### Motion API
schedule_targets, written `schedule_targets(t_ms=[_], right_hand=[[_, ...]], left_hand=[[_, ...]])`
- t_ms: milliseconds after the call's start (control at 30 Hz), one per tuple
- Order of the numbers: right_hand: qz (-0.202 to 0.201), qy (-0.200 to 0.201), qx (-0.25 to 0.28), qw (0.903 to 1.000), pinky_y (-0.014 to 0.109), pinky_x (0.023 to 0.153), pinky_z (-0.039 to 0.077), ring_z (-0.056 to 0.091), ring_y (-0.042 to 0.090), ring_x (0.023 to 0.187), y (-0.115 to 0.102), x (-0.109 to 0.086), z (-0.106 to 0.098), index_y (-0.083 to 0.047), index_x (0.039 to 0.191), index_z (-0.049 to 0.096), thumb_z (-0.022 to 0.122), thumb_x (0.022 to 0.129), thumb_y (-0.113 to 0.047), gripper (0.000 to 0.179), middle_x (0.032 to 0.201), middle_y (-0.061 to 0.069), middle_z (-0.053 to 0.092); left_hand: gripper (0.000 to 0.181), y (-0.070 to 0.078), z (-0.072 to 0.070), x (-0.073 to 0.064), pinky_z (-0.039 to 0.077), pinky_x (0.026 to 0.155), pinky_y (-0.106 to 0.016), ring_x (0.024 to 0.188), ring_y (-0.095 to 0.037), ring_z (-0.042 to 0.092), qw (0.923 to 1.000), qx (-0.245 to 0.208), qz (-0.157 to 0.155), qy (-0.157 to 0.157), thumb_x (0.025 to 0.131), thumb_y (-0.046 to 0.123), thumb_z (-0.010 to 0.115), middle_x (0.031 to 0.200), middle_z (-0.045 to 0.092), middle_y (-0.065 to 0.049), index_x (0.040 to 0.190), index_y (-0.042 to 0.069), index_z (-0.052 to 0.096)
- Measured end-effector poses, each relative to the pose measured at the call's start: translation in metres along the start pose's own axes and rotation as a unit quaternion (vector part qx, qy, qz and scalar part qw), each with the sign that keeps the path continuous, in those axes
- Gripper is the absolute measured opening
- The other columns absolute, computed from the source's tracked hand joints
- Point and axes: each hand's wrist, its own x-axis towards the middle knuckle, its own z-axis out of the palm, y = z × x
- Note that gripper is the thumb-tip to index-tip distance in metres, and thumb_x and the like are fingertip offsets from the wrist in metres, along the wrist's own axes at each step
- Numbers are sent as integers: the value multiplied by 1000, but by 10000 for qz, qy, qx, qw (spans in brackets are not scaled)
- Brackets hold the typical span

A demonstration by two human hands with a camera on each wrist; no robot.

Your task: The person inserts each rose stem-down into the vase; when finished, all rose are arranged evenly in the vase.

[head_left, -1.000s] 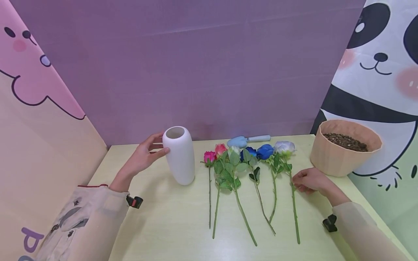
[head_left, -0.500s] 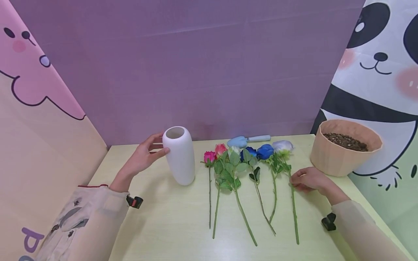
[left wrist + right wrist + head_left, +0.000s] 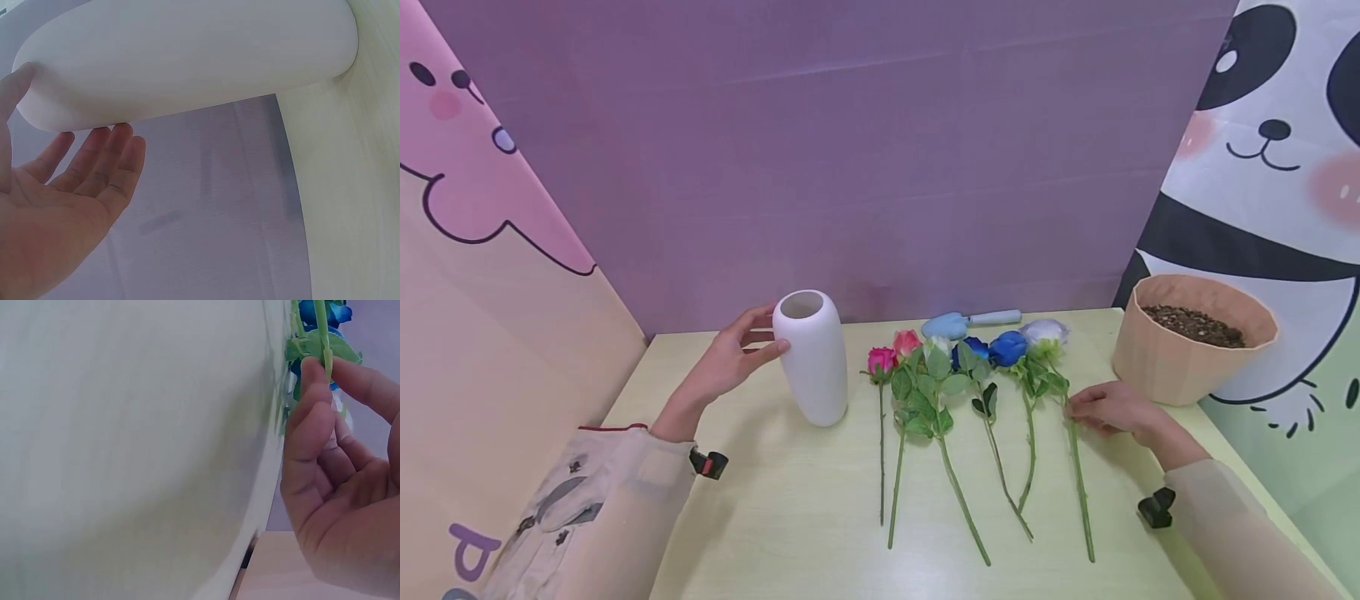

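A tall white vase stands upright left of the flowers. At its left side, my left hand holds it near the top, thumb on the front and fingertips behind. In the left wrist view the left hand touches the vase with its fingertips, the palm away from it. My right hand pinches the green stem of the pale lilac rose, rightmost in the row. In the right wrist view, thumb and forefinger meet on the stem, the other fingers curled.
Several more roses lie side by side: magenta, coral, white and blue. Behind them is a light blue trowel. A peach pot of soil stands at the table's right edge.
The lilac rose's head has shifted slightly left and away, while its stem's lower end has swung a little right. The right hand has edged left with it. The left hand and vase stay put.
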Motion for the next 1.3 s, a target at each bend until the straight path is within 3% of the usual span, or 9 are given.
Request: schedule_targets(t_ms=[233, 467, 733, 1067, 1167, 1300], right_hand=[[-195, -118, 506, 9985, 28, 74, 59, 68, 9, 85, 1, 5, -3, 13, 129, 55, 55, 102, -20, 43, 101, -1, 72], [-339, -223, 1250, 9913, 25, 77, 61, 68, 6, 82, -7, 4, -5, 16, 130, 50, 56, 102, -17, 44, 97, -4, 70], [-428, -120, 1394, 9892, 25, 80, 61, 68, 6, 84, -18, 1, -6, 14, 132, 49, 57, 102, -19, 46, 97, -5, 69], [-850, 272, 1716, 9811, 21, 77, 60, 70, 3, 83, -30, -1, -7, 17, 132, 44, 57, 102, -15, 46, 93, -14, 69], [-949, 352, 1897, 9766, 20, 78, 60, 70, 3, 84, -34, -2, -7, 14, 132, 45, 56, 102, -15, 43, 94, -17, 69], [-1019, 401, 2229, 9687, 19, 79, 59, 71, 4, 87, -40, -2, -8, -1, 121, 55, 58, 102, -17, 25, 94, -18, 70]], left_hand=[[73, 0, 0, 0, 52, 102, -52, 131, -33, 55, 10000, 23, 13, 24, 92, 42, 71, 146, 51, -9, 153, 23, 36], [74, -1, -1, 1, 51, 103, -53, 132, -33, 55, 10000, 31, -14, 40, 92, 42, 71, 146, 50, -10, 154, 23, 36], [72, -2, -1, 2, 52, 103, -54, 132, -36, 54, 10000, 2, 51, -45, 92, 39, 71, 146, 50, -11, 153, 21, 36], [73, -1, -1, 1, 52, 102, -53, 132, -34, 55, 10000, 19, 65, -15, 92, 42, 71, 146, 50, -10, 153, 21, 36], [73, -1, -1, 1, 52, 102, -52, 132, -35, 55, 10000, 39, 82, -9, 92, 42, 71, 146, 50, -11, 153, 21, 36], [72, -2, -1, 1, 52, 102, -52, 131, -34, 55, 10000, 38, 55, 5, 92, 43, 71, 144, 51, -9, 152, 23, 37]])
